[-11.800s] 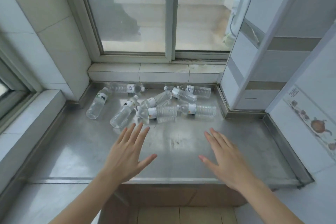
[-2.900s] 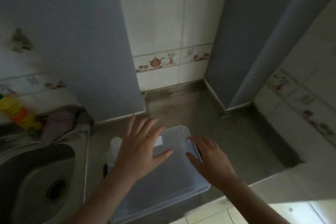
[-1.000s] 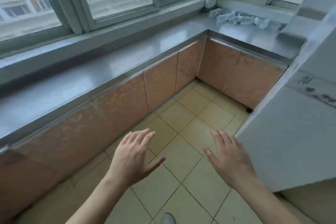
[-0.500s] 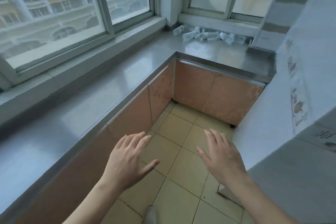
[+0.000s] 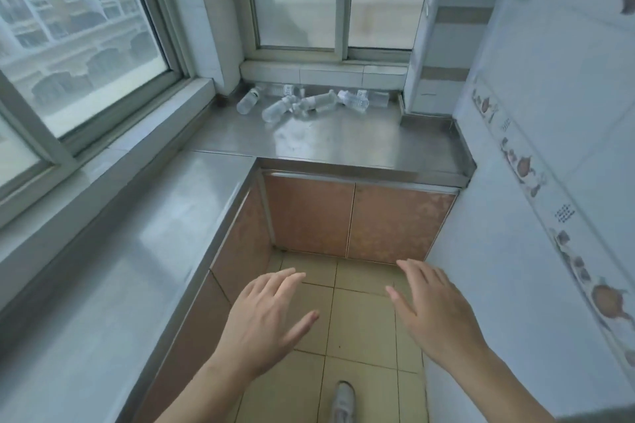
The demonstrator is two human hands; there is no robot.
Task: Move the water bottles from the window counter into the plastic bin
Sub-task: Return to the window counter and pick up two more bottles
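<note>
Several clear water bottles [image 5: 309,103] lie on their sides at the back of the steel window counter [image 5: 343,144], just under the far window. My left hand [image 5: 264,319] and my right hand [image 5: 436,316] hover palm down over the tiled floor, well short of the counter. Both hands are empty, with the fingers spread. The plastic bin is out of view.
A long steel counter [image 5: 120,268] runs along the left under a big window. Brown cabinet doors [image 5: 354,216] close the space below the far counter. A tiled wall [image 5: 536,216] stands close on the right. A shoe [image 5: 343,402] shows on the floor tiles.
The view has swung toward the far counter and come closer, so the bottles sit nearer the middle. Both hands stay open and empty in front of me.
</note>
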